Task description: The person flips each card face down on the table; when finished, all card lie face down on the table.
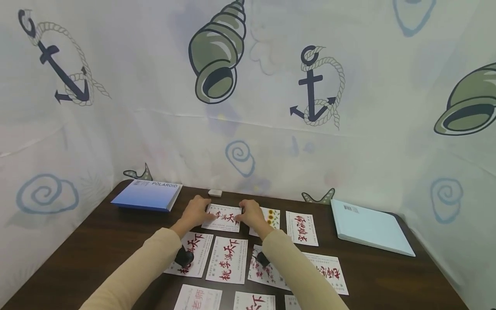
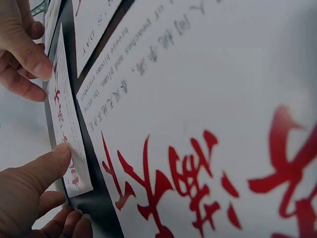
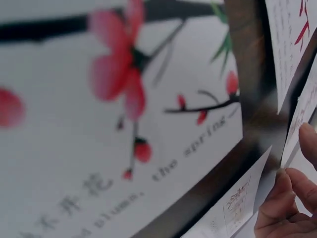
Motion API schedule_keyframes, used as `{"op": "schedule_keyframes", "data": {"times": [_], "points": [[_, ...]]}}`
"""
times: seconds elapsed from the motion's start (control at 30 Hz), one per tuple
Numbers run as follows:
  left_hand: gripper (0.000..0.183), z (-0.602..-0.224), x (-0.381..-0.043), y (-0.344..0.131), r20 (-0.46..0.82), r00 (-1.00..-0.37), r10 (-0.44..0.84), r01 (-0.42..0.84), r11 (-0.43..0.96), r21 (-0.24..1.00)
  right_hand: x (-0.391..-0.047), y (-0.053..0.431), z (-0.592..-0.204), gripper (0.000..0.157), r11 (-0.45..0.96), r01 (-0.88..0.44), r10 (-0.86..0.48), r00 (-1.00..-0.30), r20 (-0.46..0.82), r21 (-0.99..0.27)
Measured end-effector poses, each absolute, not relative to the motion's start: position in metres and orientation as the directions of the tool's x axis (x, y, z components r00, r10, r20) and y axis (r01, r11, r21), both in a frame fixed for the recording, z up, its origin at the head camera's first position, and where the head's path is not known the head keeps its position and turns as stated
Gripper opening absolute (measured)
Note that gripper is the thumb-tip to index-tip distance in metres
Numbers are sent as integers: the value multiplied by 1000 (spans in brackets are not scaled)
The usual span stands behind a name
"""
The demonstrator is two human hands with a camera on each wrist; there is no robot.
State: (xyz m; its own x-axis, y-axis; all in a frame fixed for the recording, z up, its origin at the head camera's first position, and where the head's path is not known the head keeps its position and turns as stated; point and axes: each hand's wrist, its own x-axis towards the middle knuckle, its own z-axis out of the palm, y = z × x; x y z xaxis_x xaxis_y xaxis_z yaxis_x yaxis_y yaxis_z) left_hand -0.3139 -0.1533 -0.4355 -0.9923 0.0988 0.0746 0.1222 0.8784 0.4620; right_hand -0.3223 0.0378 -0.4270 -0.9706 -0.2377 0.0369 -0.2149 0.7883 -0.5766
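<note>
A small white card (image 1: 224,218) with red brush characters lies flat at the far middle of the table. At its left end my left hand (image 1: 196,211) grips it, the thumb (image 2: 58,161) on the printed face and the other fingers beyond the edge. The right hand (image 1: 252,215) pinches the opposite end; the right wrist view shows that hand (image 3: 287,203) with thumb and bent fingers at the card's edge. Partly under the right hand is a sunflower card (image 1: 273,218). A similar red-lettered card (image 1: 227,260) lies just nearer.
Several more printed cards lie in rows, including a card with red writing (image 1: 302,228) and a blossom card (image 3: 64,134). A blue box marked POLAROID (image 1: 145,196) stands back left, a pale blue box (image 1: 370,228) right. A small white block (image 1: 215,193) sits by the patterned curtain (image 1: 271,159).
</note>
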Motion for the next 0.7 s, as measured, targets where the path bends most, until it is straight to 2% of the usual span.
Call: {"op": "schedule_keyframes", "data": {"times": [0.2, 0.43, 0.57, 0.7], "points": [[50, -440, -314, -153, 81, -993, 91, 118, 886, 448, -328, 34, -426, 36, 837, -225, -253, -967, 12, -500], [55, -440, -315, -151, 55, -996, 74, 91, 882, 463, -338, 35, -424, 37, 836, -186, -246, -968, -51, -516], [53, -440, -316, -153, 52, -998, 42, 62, 854, 517, -338, 34, -427, 35, 811, -186, -250, -968, -40, -555], [44, -440, -318, -154, 70, -997, -31, 18, 793, 609, -334, 32, -429, 35, 822, -180, -223, -975, -16, -540]]}}
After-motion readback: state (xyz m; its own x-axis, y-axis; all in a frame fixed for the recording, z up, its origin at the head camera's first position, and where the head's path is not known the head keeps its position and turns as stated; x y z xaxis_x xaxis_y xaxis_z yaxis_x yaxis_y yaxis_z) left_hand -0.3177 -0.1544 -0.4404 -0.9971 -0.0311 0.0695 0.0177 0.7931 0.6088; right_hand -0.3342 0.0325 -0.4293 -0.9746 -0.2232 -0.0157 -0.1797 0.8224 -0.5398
